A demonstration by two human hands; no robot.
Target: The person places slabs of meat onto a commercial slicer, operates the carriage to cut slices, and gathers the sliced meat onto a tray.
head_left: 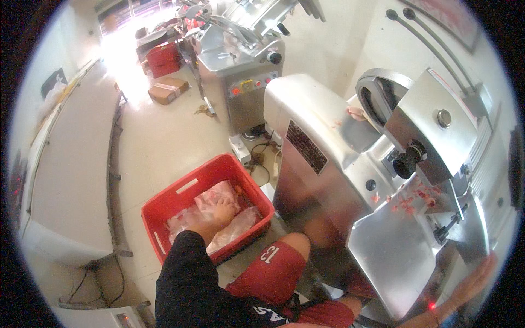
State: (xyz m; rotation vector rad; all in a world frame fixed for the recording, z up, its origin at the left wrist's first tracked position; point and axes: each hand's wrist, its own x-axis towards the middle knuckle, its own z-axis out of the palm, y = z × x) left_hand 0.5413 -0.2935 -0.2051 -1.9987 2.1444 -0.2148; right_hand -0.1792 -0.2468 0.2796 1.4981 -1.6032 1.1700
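Note:
My left hand (223, 214) reaches down into a red plastic crate (164, 192) on the floor, its fingers curled on a clear plastic bag of pale pink meat (211, 196). A second clear bag (240, 224) lies beside my wrist in the crate. Out at the right rim, my right hand (480, 272) is stretched flat at the side of a stainless steel meat-cutting machine (303, 98), with nothing seen in it. Red meat scraps (418, 199) lie by the machine's metal tray (393, 258). A black knob (409, 160) sits above them.
A second stainless machine (250, 82) with buttons stands farther back. A cardboard box (168, 90) and another red crate (162, 59) are beyond. A long white chest-like unit (78, 156) runs along the left. Cables (258, 160) lie on the floor between the crate and the machines.

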